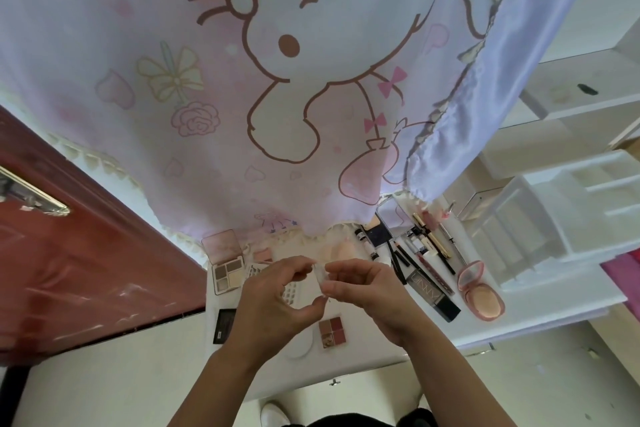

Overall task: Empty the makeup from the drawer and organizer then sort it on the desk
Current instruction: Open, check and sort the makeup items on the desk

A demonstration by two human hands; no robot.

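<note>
A printed curtain (242, 80) hangs over the back of the white tabletop (502, 322), its fringe brushing the items farthest from the person. At the right end stands the white organizer (554, 218); the compartments that show hold nothing, so emptying looks largely done and sorting is the step in hand.

The makeup already lies in like-with-like groups, which likely explains the layout. Flat pans sit to the left: an open eyeshadow palette (225, 263), a black compact (224, 321) and a 4-pan blush palette (332, 331) nearer the front edge. Long things lie to the right: pencils and tubes (415, 253) set roughly parallel, their long axes running from the curtain toward the front edge, with a black tube (433, 295) angled beside them. A pink compact (481, 291) lies open just beyond those.

Both hands are raised above the middle of the tabletop. The left hand (273, 298) and the right hand (370, 291) each pinch a small clear case (320, 276) between curled fingers and thumb, 1 at each side, probably to open or inspect it before choosing its group. It is held off the surface, between the 2 groups. Its long axis seems to run away from the person toward the curtain; which end is the top I cannot tell.
</note>
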